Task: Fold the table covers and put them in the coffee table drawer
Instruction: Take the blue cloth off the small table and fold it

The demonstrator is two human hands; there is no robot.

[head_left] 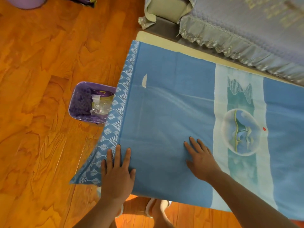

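Pressing table cover (172, 112) flat: left hand (117, 175) at surface's near-left corner, right hand (201, 160) beside, both grips spread. Smooth outward before lifting the hanging patterned edge (115, 119) to fold.

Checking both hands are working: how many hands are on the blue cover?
2. The left hand lies flat near the patterned edge of the cover; the right hand lies flat beside it.

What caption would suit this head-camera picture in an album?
Both hands, left hand and right hand, press flat on a blue table cover spread over the coffee table.
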